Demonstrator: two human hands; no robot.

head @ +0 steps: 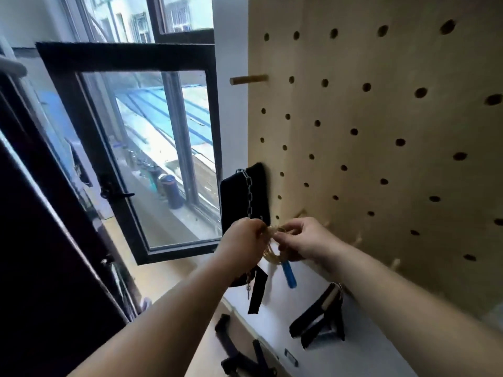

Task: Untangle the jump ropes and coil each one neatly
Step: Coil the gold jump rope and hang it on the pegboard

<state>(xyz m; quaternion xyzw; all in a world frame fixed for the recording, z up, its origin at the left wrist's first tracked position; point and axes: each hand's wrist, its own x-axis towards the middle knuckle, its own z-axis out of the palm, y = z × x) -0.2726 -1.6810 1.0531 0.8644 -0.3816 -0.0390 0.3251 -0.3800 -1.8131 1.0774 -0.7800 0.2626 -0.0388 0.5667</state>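
Jump rope point(272, 247), a thin tan cord gathered into a small bundle of loops, is held up in the air between two hands, just in front of the lower left part of a wooden pegboard point(381, 159) and above a white worktop point(367, 349). The left hand point(245, 240) has its fingers point(260, 232) curled round the top of the bundle. The right hand point(302, 238) pinches a strand at the same spot, so both hands grip the cord and nearly touch. The loops hang down from the grip, and a blue handle point(289, 276) dangles below them, its long axis close to vertical, its free end pointing down and slightly right. A second handle is not visible. Likely risks: if either pinch loosens, the springy loops could fall open into a tangle; the dangling handle could drag the coil lopsided; and the cord could snag on the metal chain point(249, 197) hanging just behind the left hand, or on the short wooden pegs point(300, 213) near the right hand.
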